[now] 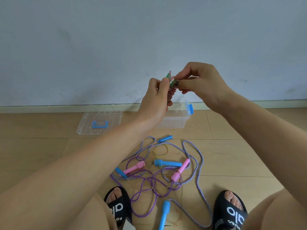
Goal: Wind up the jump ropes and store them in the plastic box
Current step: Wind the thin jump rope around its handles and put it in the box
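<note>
- The wound jump rope (171, 92), a dark red coil with green handles, is being held upright in the air.
- The left hand (156, 98) is gripping its coils; the right hand (197, 80) is pinching the top end.
- Just below the grip, the plastic box (176, 117) is standing open.
- Nearer the person, loose ropes (159, 176) are lying tangled on the floor.

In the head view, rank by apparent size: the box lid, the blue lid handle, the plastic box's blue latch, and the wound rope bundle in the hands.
1. box lid, clearly largest.
2. wound rope bundle, partly hidden by the left hand.
3. blue lid handle.
4. blue latch.
The bundle is nearer the camera, so second place is unsure.
</note>
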A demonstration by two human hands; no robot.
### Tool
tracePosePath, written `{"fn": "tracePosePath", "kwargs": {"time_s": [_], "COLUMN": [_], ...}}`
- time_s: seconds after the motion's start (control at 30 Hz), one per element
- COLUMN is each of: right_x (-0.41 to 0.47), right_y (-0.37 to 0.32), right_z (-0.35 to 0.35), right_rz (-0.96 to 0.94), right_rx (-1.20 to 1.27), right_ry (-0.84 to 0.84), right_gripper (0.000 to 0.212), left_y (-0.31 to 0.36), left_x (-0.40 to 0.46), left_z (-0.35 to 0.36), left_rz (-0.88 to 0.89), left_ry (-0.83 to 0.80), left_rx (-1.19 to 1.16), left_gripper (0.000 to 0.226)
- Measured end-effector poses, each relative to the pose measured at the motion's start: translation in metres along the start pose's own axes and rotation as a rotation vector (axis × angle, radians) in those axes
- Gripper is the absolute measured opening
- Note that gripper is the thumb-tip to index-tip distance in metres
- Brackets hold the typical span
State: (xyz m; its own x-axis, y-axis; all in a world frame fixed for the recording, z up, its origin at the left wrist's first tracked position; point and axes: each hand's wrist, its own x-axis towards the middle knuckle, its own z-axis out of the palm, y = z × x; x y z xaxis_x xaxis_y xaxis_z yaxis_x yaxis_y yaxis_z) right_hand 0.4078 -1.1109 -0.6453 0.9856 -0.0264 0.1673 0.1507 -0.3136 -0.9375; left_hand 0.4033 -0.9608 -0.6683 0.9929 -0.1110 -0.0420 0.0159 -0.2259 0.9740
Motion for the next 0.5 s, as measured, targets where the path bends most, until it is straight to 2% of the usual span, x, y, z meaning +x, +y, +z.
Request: {"fn": "tracePosePath", "kwargs": {"time_s": [0.1, 0.23, 0.5], "right_x": [0.0002, -0.0021, -0.0015], "right_y": [0.0012, 0.0048, 0.0031], "right_z": [-0.0039, 0.0007, -0.0007], "right_rz": [-0.018, -0.035, -0.008], "right_rx": [-0.075, -0.202, -0.203], "right_ry": [-0.032, -0.011, 0.008], "right_gripper": [0.007, 0.006, 0.009], "left_y": [-0.0015, -0.0043, -0.0052], "left_x": [-0.0022, -0.0033, -0.0007], "left_z": [-0.0024, -0.0011, -0.0022], "left_rz": [0.061, 0.027, 0.110], "left_ry": [-0.021, -0.004, -0.036], "left_rx": [0.088, 0.083, 0.157], "left_gripper": [0.032, 0.033, 0.031]}}
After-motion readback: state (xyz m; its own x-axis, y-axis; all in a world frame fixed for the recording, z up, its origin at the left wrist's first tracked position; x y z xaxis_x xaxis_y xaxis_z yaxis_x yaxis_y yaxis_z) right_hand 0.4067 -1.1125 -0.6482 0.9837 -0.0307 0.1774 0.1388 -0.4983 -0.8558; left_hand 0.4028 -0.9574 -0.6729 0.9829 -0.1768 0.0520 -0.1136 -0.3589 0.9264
